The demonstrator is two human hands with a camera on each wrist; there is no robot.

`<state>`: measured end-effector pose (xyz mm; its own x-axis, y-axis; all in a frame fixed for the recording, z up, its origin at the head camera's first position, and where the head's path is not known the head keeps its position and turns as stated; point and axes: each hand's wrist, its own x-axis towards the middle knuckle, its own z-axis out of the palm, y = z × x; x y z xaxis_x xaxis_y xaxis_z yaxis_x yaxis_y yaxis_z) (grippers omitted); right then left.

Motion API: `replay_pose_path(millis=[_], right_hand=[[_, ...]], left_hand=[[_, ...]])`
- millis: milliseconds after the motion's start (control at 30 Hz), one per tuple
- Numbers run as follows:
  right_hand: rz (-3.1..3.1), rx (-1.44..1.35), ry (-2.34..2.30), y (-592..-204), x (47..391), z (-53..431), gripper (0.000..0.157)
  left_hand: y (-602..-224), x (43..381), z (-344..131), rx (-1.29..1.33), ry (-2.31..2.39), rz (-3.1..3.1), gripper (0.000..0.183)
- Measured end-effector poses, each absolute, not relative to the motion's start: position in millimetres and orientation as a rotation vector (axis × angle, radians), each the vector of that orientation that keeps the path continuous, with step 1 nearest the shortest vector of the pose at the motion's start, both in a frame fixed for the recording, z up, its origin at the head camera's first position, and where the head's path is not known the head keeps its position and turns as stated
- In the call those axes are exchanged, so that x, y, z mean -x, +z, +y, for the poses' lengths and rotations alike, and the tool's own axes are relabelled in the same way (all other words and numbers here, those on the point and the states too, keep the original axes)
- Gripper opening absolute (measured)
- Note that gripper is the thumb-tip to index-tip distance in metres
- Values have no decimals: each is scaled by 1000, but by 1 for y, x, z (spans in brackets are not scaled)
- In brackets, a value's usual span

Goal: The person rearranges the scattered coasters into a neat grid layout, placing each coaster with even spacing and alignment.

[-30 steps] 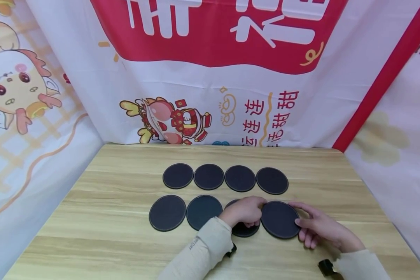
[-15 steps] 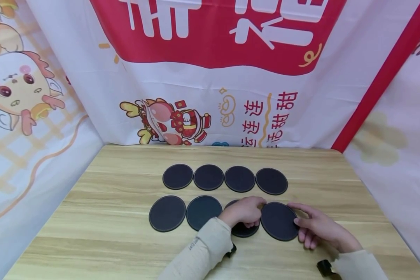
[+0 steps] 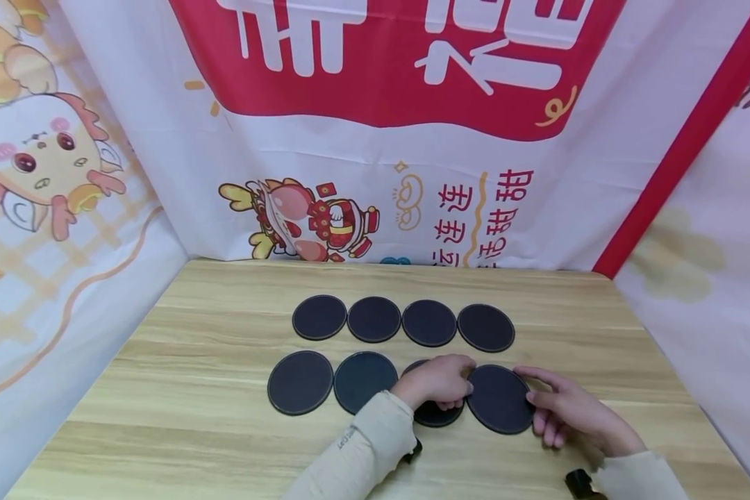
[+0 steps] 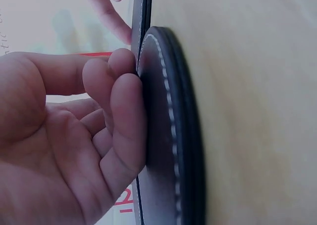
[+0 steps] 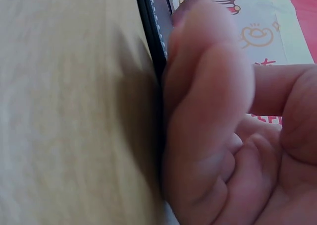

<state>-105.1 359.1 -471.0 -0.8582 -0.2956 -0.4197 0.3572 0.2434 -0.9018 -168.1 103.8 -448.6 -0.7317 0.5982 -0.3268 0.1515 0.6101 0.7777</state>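
Note:
Black round coasters with pale stitched edges lie on the table. Both hands are at the rightmost coaster [image 3: 498, 403] of the near row. My right hand [image 3: 575, 410] holds its right rim, index finger at the upper edge and thumb at the side. My left hand [image 3: 436, 380] reaches across the neighbouring coaster [image 3: 436, 417], partly covering it, and grips the left rim with index finger and thumb. Seen from the left wrist, the curled lower fingers [image 4: 130, 121] rest against a coaster [image 4: 161, 131]. In the right wrist view, the fingers [image 5: 213, 96] hide most of the held coaster.
Two more near-row coasters, a greenish one [image 3: 366, 382] and a dark one [image 3: 301, 382], lie to the left. Behind stretches a touching row of coasters [image 3: 373, 319]. A printed cloth [image 3: 350, 146] hangs at the table's [image 3: 194, 333] back edge.
The rightmost near coaster has shifted very slightly toward the person and turned a little. A left thumb tip now shows on its left rim. The view has tilted slightly.

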Motion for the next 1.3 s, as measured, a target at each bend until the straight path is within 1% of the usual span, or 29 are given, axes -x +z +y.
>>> replay_pose_path(millis=[67, 233, 267, 400, 767, 867, 967, 1033, 1167, 1233, 1300], right_hand=[[2001, -54, -1670, -471, 105, 360, 63], [1992, -53, -1682, -470, 107, 361, 62], [1992, -56, -1681, -470, 108, 361, 62], [1998, -60, -1677, -470, 110, 360, 62], [2008, -34, -1670, -472, 114, 363, 61], [2035, -30, -1663, -472, 114, 364, 59], [2111, -37, -1671, -471, 115, 364, 55], [2179, -46, -1707, -470, 115, 364, 51], [2355, -9, -1863, -465, 113, 365, 39], [2562, 73, -1864, -462, 111, 367, 34], [2840, 147, -1736, -457, 109, 372, 33]], left_hand=[[-448, 169, 104, -585, 1029, 2257, 39], [-449, 170, 104, -603, 1028, 2254, 6], [-449, 170, 104, -613, 1012, 2263, 7], [-448, 170, 105, -637, 955, 2303, 22], [-450, 170, 112, -619, 890, 2396, 26], [-450, 169, 114, -631, 846, 2410, 34], [-447, 170, 114, -721, 762, 2436, 40], [-443, 171, 112, -794, 728, 2457, 36], [-427, 177, 98, -897, 794, 2508, 16], [-414, 179, 85, -930, 844, 2596, 19], [-402, 181, 67, -967, 878, 2730, 24]])
